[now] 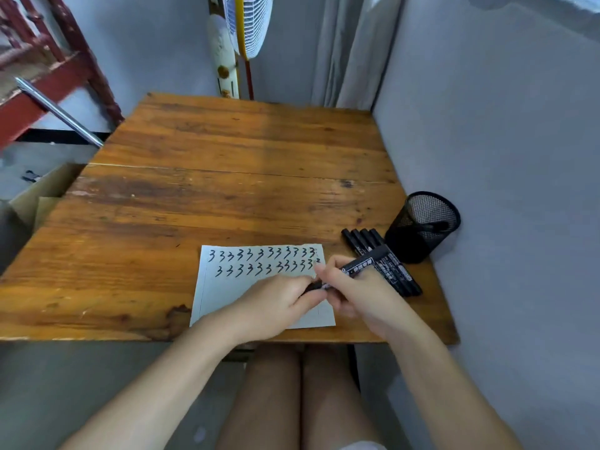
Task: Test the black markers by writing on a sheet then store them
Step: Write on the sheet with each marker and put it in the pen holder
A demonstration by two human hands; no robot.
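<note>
A white sheet [233, 287] lies near the table's front edge, with two rows of handwritten black 3s across its top. My right hand [354, 293] holds a black marker [367, 264] over the sheet's right edge. My left hand [276, 306] meets it and pinches the marker's lower end, where a black cap or tip [313, 286] shows between the fingers. Several more black markers [383, 259] lie side by side on the table just right of the sheet. A black mesh pen holder [422, 225] stands behind them at the table's right edge, with something dark inside.
The wooden table [211, 190] sits against a grey wall on the right. A cardboard box [39, 196] stands on the floor to the left, a fan [250, 24] behind the table, and a red frame [48, 69] at far left. My knees show below the front edge.
</note>
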